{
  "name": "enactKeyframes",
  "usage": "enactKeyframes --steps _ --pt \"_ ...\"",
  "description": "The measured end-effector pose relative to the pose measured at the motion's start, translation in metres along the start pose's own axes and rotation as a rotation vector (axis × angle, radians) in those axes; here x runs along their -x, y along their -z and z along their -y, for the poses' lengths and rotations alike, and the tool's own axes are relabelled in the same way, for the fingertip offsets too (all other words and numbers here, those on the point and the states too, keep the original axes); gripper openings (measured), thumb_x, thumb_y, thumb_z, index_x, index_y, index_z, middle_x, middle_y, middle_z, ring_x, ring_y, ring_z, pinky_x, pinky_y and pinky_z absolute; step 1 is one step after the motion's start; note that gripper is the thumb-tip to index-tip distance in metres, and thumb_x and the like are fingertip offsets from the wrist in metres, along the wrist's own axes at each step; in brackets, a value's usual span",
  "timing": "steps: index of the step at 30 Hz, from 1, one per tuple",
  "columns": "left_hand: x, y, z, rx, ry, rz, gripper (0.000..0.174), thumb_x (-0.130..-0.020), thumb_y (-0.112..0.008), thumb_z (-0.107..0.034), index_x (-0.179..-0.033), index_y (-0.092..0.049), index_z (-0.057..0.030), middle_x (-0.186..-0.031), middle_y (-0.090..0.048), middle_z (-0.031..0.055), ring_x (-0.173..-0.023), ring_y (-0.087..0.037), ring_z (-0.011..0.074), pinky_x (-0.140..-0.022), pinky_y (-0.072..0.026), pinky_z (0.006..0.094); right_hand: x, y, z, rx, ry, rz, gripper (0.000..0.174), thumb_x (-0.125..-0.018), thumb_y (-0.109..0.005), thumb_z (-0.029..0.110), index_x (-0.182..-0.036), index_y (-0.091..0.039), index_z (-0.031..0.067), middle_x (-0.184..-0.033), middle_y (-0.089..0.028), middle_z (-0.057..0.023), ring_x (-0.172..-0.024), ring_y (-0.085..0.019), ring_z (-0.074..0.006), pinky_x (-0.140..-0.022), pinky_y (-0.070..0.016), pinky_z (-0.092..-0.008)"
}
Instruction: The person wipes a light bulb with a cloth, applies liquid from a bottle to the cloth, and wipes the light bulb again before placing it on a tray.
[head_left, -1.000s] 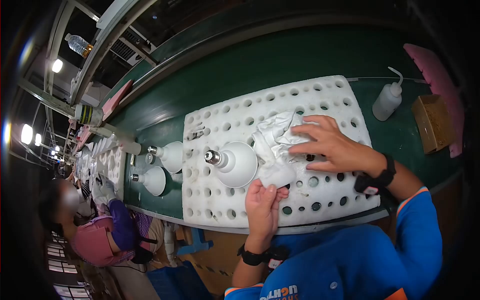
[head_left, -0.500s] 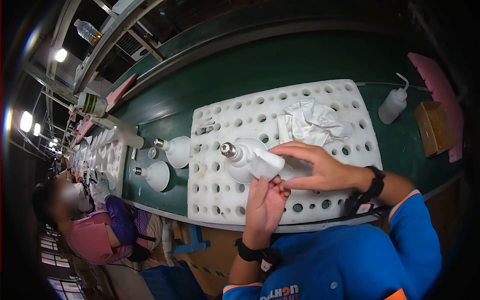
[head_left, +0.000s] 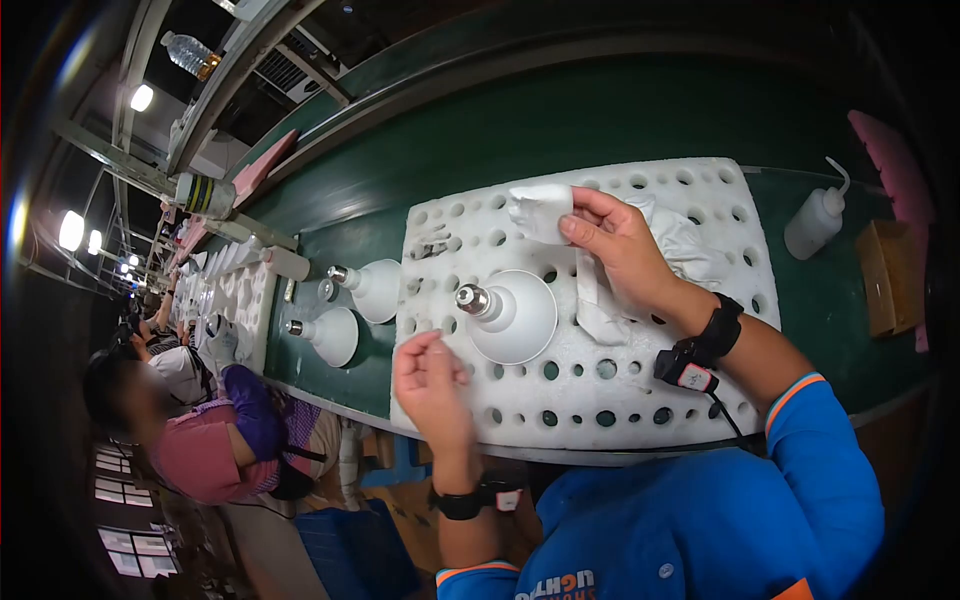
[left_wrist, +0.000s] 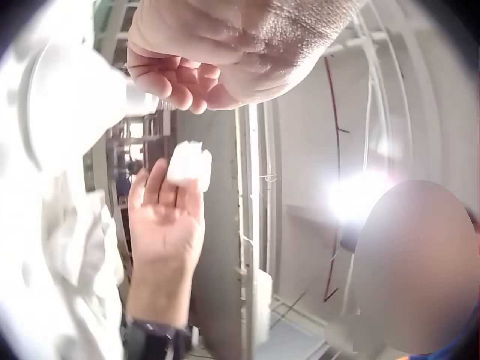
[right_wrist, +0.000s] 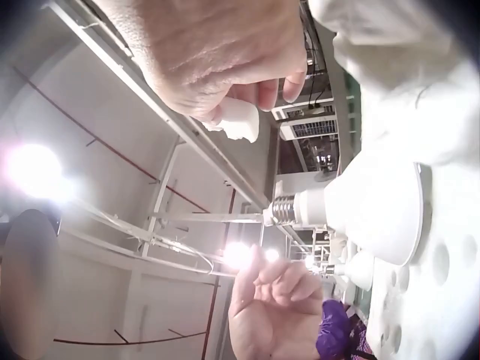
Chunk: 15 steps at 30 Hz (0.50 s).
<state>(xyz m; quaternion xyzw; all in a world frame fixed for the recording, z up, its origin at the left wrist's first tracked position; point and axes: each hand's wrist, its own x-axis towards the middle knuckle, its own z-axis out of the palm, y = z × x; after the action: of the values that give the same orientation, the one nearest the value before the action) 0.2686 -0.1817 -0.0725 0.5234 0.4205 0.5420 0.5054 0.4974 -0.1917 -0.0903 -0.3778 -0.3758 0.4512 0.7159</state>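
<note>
A white reflector light bulb [head_left: 525,325] stands face down on the white foam board [head_left: 590,430], its metal screw base [head_left: 473,299] pointing up. My right hand [head_left: 630,250] pinches a small folded white cloth [head_left: 543,212] between thumb and fingers, raised behind and to the right of the bulb. To the front left of the bulb is my left hand [head_left: 430,385], its fingers loosely bent with nothing in them. The left wrist view shows those bent fingers [left_wrist: 180,91] close to the bulb's base. A crumpled white cloth [head_left: 685,245] lies behind my right hand.
Two more bulbs [head_left: 335,335] lie on the green bench [head_left: 600,110] left of the board. At the right are a squeeze bottle [head_left: 815,222], a cardboard box [head_left: 890,280] and a pink foam piece [head_left: 890,165]. Another person [head_left: 200,430] works at the left.
My right hand came from the crumpled cloth to the folded cloth, which my left hand held, and now lifts it up and back. My left hand has let go and moved left.
</note>
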Motion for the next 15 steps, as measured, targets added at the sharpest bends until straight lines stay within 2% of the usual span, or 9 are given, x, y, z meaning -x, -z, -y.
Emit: enactKeyframes --steps 4,7,8,11,15 --pt "-0.02 -0.003 -0.004 -0.344 -0.105 -0.018 0.02 -0.088 -0.057 -0.012 -0.104 -0.058 0.0001 -0.068 -0.048 -0.0007 -0.057 -0.04 0.0077 -0.054 -0.0349 0.0212 0.0 0.016 -0.014 -0.009 -0.179 -0.097 0.046 -0.088 -0.062 0.013 -0.126 -0.047 -0.0059 -0.109 -0.06 -0.0083 -0.095 -0.057 -0.0104 -0.084 -0.046 -0.0229" --pt "-0.027 -0.02 0.0 -0.732 -0.354 0.116 0.027 -0.085 -0.061 -0.014 -0.109 -0.058 -0.0006 -0.066 -0.047 0.0004 -0.055 -0.038 0.0098 -0.053 -0.0347 0.0229 0.0 0.019 -0.016 0.013 -0.204 -0.058 0.046 -0.087 -0.063 0.013 -0.126 -0.047 -0.0063 -0.111 -0.06 -0.0095 -0.097 -0.057 -0.0114 -0.085 -0.046 -0.0232" --pt "-0.027 -0.022 0.0 -0.83 -0.392 0.197 0.026 -0.088 -0.059 -0.014 -0.111 -0.057 -0.0018 -0.071 -0.052 0.0019 -0.06 -0.043 0.0086 -0.054 -0.0365 0.0224 0.0 0.019 -0.017 0.018 -0.195 -0.044 0.047 -0.087 -0.063 0.013 -0.126 -0.047 -0.0064 -0.111 -0.06 -0.0097 -0.097 -0.057 -0.0117 -0.086 -0.046 -0.0232" --pt "-0.019 -0.032 -0.008 -0.856 -0.204 0.216 0.024 -0.088 -0.058 -0.012 -0.11 -0.057 -0.0017 -0.07 -0.052 0.0031 -0.061 -0.046 0.009 -0.055 -0.0392 0.0237 -0.001 0.021 -0.019 0.027 -0.186 -0.037 0.047 -0.087 -0.064 0.014 -0.125 -0.047 -0.0068 -0.111 -0.06 -0.0101 -0.098 -0.057 -0.0124 -0.087 -0.0457 -0.0234" --pt "-0.019 -0.023 -0.015 -0.876 -0.208 0.282 0.023 -0.089 -0.056 -0.009 -0.11 -0.055 -0.0024 -0.072 -0.053 0.0034 -0.063 -0.048 0.0094 -0.059 -0.042 0.0237 -0.002 0.022 -0.021 0.015 -0.181 -0.052 0.046 -0.086 -0.064 0.015 -0.124 -0.049 -0.0068 -0.11 -0.06 -0.0096 -0.097 -0.058 -0.0122 -0.086 -0.0457 -0.0237"
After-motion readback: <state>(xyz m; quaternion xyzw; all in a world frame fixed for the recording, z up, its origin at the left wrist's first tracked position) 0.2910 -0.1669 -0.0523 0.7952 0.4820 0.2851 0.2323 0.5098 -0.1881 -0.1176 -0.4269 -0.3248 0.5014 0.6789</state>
